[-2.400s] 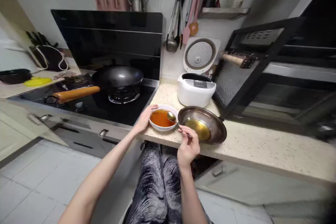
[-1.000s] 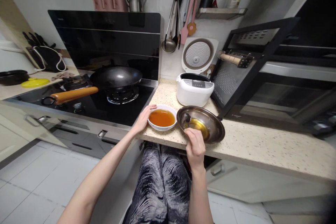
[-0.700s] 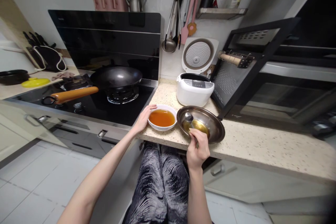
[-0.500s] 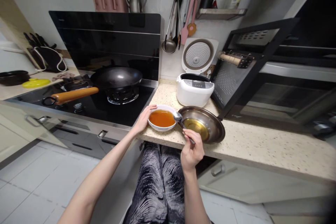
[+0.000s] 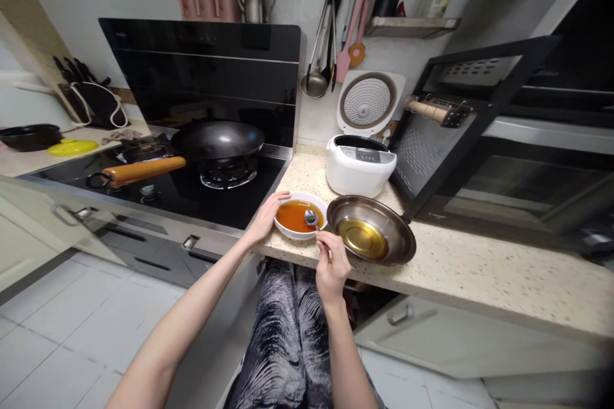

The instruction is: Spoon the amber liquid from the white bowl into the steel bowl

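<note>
Currently, white bowl [image 5: 296, 234]: amber-brown liquid [image 5: 290, 217] inside, on tabletop [image 5: 470, 262] | left hand [image 5: 265, 218]: fingers at bowl's left rim, can't tell if gripping | right hand [image 5: 332, 267]: pinching spoon [image 5: 311, 218], its head over the bowl | metal basin [image 5: 401, 239]: right of bowl, yellow liquid [image 5: 362, 238] inside | rice cooker [image 5: 359, 174]: behind bowl, lid [image 5: 368, 102] up

We record: spoon [image 5: 311, 217], polished metal; basin [image 5: 401, 238], glossy metal; bowl [image 5: 298, 235], smooth and glossy; cooker [image 5: 357, 176], smooth plastic by appearance; wok handle [image 5: 144, 171], satiny wood; counter [image 5: 480, 262], smooth, stone-like; trousers [image 5: 275, 345], cloth; back panel [image 5: 201, 70], mirror-glossy.
</note>
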The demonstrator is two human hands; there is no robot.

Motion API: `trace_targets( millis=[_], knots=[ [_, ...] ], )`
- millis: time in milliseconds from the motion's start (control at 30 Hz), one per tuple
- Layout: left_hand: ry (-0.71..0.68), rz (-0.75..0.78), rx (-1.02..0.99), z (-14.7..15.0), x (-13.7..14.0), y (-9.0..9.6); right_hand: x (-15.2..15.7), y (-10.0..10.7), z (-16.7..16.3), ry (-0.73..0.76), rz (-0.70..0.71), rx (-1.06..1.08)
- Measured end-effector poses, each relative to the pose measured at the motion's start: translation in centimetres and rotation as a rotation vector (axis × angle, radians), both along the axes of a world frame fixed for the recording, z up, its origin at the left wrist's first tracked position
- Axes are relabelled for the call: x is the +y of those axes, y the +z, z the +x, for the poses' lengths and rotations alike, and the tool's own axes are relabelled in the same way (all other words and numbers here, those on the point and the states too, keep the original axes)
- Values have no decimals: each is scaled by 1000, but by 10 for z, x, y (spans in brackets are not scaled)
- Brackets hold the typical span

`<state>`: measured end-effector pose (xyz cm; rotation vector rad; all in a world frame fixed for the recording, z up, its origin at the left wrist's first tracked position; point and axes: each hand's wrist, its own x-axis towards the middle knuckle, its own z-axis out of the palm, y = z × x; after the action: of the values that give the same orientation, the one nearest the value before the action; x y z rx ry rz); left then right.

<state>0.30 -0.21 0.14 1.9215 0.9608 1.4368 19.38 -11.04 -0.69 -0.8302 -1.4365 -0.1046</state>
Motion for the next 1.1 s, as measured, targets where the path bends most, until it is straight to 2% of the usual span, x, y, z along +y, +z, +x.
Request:
trace_targets(
  millis=[367, 700, 1100],
  knots=[
    [-12, 14, 18, -1, 0, 2, 2, 0, -4, -2, -35, 47],
    [-6, 18, 28, -1, 0, 1, 3, -7, -6, 36, -151, 323],
    [5, 12, 32, -2, 2, 0, -7, 3, -5, 45, -96, 412]
  ],
)
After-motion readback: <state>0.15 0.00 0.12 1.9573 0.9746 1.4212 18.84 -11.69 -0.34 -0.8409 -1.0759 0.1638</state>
